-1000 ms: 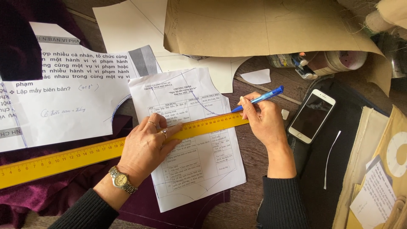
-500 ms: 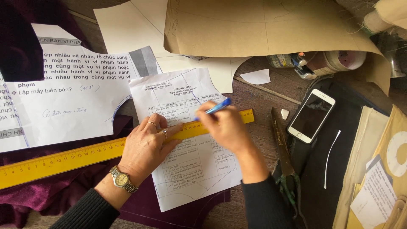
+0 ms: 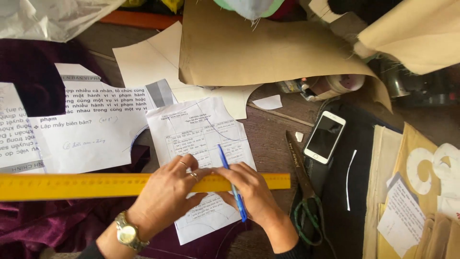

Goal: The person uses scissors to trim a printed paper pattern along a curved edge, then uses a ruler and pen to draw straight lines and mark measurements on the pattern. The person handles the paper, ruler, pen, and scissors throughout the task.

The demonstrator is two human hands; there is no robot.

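The printed sheet [image 3: 201,144] lies mid-table, partly over maroon fabric [image 3: 57,225], w/ a long yellow ruler [image 3: 96,186] laid across its lower half. Left hand [image 3: 167,199], fingers spread, presses the ruler flat onto the sheet. Right hand [image 3: 254,192] pinches a blue pen [image 3: 231,180], tip up on the sheet just above the ruler's top edge; looks like marking or ruling a line, mid-step. That calls for the ruler staying pinned while the pen runs along its edge.

Room: ruler's right end stops just short of the scissors [image 3: 302,192]; a white phone [image 3: 326,136] sits beyond, apart. Brown pattern paper [image 3: 268,48] crowds the top; other printed pages [image 3: 91,124] overlap on the left.
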